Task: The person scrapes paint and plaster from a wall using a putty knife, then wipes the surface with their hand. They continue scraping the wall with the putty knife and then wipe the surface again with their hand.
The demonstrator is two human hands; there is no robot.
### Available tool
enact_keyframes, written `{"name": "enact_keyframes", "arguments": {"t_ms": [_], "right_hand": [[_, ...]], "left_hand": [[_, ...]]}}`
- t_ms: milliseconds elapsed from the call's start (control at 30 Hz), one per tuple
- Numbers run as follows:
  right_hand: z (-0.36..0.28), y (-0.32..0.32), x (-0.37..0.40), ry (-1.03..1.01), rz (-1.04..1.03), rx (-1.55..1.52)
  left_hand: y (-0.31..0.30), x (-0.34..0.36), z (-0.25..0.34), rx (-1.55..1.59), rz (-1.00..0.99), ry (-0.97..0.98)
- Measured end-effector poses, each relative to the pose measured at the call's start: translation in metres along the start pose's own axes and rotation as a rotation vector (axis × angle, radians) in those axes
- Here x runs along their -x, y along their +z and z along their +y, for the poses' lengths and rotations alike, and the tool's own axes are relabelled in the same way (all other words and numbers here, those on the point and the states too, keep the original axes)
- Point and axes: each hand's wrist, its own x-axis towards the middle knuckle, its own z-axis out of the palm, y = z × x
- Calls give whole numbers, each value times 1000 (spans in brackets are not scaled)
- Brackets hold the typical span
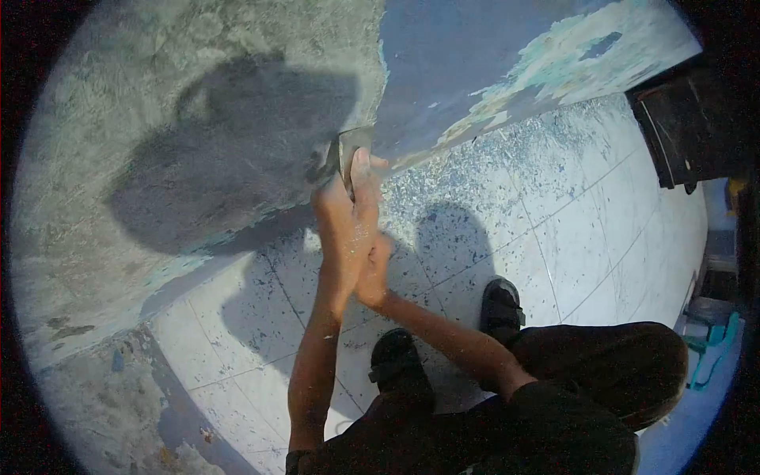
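A scraper (345,150) with a flat metal blade is held against the lower wall, at the corner where bare grey plaster (237,47) meets blue paint (451,63). My left hand (339,226) is closed round the scraper, and fingers reach up along the blade. Just below and to the right, my right hand (378,265) is closed too, pressed against my left hand at the scraper's handle end. Most of the handle is hidden by the hands. Patches of the blue wall are stripped down to a pale layer (546,59).
Paint flakes (483,162) litter the white tiled floor (570,269) along the wall's foot. A dark box-like object (689,127) stands at the right. Beyond my knee is a teal plastic item (716,340). My dark shoes (501,305) are on the tiles.
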Motion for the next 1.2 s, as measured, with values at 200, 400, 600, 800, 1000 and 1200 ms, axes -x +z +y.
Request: {"name": "enact_keyframes", "arguments": {"t_ms": [200,400,600,800,1000,1200], "right_hand": [[28,-13,-41,16,-80,180],[3,-70,-12,-18,-19,345],[-20,-47,-21,89,-180,133],[-7,-44,-26,67,-166,172],[-3,-54,-31,61,-226,184],[-1,-63,-41,134,-234,251]], "left_hand": [[25,-42,82,-76,-446,104],[53,-3,68,-50,-239,324],[23,10,14,189,65,-61],[22,6,10,276,52,-75],[26,6,8,284,70,-58],[35,2,4,359,121,-57]]}}
